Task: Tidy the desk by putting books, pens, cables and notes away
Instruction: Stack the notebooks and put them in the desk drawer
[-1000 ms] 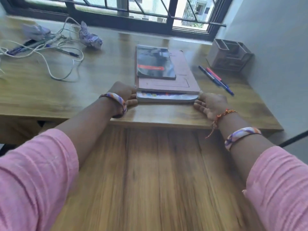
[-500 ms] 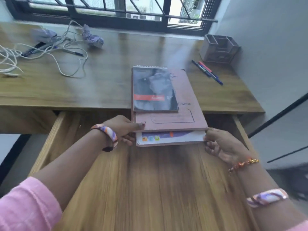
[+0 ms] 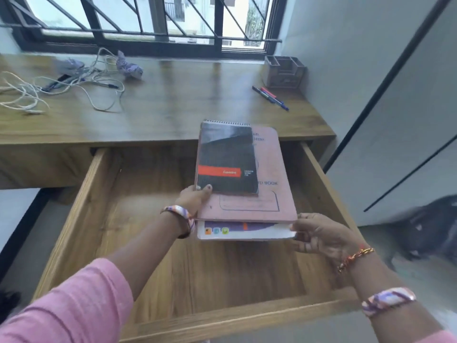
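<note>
1. Left hand (image 3: 195,196) clamped on left edge of stack (image 3: 247,194), thumb on top by the black pad (image 3: 227,157).
2. Right hand (image 3: 319,237) pinching stack's near right corner, fingers curled under.
3. Stack = black spiral pad on pink book (image 3: 274,194) on a white-covered book (image 3: 247,232). Held over open drawer (image 3: 81,194), far end roughly level with desk (image 3: 173,107) front edge. Can't tell if touching drawer floor; looks carried, not set down.
4. Progress: early. Books in transit, probably going into drawer. Nothing visible in drawer yet.
5. Left to do, far left of desk: white cables (image 3: 61,87) tangled, a pen (image 3: 108,85) and a dark item lying in the tangle, two crumpled notes (image 3: 129,66) beside it.
6. Left to do, far right: pens (image 3: 270,97) lying loose just in front of organiser (image 3: 284,70); organiser looks empty, compartments not fully visible.
7. Surface: wood-grain desk, glossy, window glare across the middle. Drawer same wood, wide, pulled well out.
8. Room: barred window behind desk, pale wall right, cabinet panels with dark seams further right, dark bag (image 3: 425,226) on floor at right edge. Edges of view blurred.
</note>
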`<state>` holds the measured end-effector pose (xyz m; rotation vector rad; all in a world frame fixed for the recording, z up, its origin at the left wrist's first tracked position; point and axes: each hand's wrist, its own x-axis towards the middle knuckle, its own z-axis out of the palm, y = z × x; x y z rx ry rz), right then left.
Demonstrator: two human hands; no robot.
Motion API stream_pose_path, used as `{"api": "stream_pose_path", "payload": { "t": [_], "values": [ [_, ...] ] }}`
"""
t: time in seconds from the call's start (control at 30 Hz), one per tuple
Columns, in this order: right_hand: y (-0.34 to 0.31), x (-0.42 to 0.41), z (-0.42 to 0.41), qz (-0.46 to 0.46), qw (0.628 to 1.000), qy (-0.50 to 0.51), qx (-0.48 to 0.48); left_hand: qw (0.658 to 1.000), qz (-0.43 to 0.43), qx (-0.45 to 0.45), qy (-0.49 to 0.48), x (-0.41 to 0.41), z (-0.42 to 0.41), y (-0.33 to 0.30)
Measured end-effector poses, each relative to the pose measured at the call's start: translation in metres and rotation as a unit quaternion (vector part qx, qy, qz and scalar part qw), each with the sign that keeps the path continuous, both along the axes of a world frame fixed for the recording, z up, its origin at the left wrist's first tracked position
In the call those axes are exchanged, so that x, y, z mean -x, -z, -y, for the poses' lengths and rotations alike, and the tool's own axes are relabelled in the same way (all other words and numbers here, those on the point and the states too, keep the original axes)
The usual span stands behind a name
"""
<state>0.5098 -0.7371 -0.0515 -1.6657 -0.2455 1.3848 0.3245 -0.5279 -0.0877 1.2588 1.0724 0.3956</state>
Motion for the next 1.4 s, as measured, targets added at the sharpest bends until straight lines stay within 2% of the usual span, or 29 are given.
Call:
{"api": "stream_pose_path", "payload": {
  "t": [0.17, 0.23, 0.33, 0.43, 0.53, 0.67, 0.77, 0.83, 0.87, 1.07, 1.2, 1.27, 1.4],
  "values": [
    [0.010, 0.022, 0.032, 0.064, 0.994, -0.052, 0.077, 0.992, 0.024, 0.121, -0.020, 0.025, 0.058, 0.032],
    [0.019, 0.032, 0.040, 0.122, 0.982, -0.087, 0.116, 0.990, -0.022, 0.142, -0.007, 0.031, 0.070, 0.045],
    [0.043, 0.040, 0.044, 0.269, 0.931, -0.147, 0.197, 0.987, -0.129, 0.081, 0.045, 0.033, 0.081, 0.052],
    [0.056, 0.039, 0.043, 0.359, 0.891, -0.164, 0.224, 0.970, -0.226, 0.015, 0.083, 0.026, 0.082, 0.056],
    [0.050, 0.040, 0.042, 0.391, 0.888, -0.141, 0.197, 0.971, -0.228, -0.026, 0.073, 0.014, 0.078, 0.061],
    [0.056, 0.041, 0.040, 0.409, 0.879, -0.165, 0.182, 0.971, -0.219, -0.086, 0.032, -0.006, 0.075, 0.062],
    [0.059, 0.051, 0.039, 0.459, 0.831, -0.205, 0.238, 0.974, -0.194, -0.109, 0.038, -0.033, 0.071, 0.054],
    [0.058, 0.057, 0.039, 0.521, 0.787, -0.213, 0.251, 0.980, -0.172, -0.089, 0.040, -0.054, 0.067, 0.053],
    [0.056, 0.059, 0.039, 0.536, 0.778, -0.212, 0.251, 0.984, -0.159, -0.070, 0.042, -0.066, 0.064, 0.055],
    [0.060, 0.052, 0.035, 0.443, 0.807, -0.273, 0.279, 0.975, -0.198, -0.024, 0.099, -0.114, 0.029, 0.052],
    [0.066, 0.049, 0.029, 0.398, 0.819, -0.301, 0.284, 0.981, -0.182, -0.017, 0.059, -0.119, 0.027, 0.046],
    [0.066, 0.047, 0.026, 0.391, 0.823, -0.300, 0.282, 0.973, -0.203, -0.054, 0.095, -0.114, 0.035, 0.047],
    [0.066, 0.048, 0.012, 0.405, 0.833, -0.272, 0.263, 0.937, -0.250, -0.194, 0.150, -0.081, 0.072, 0.048]
  ]
}}
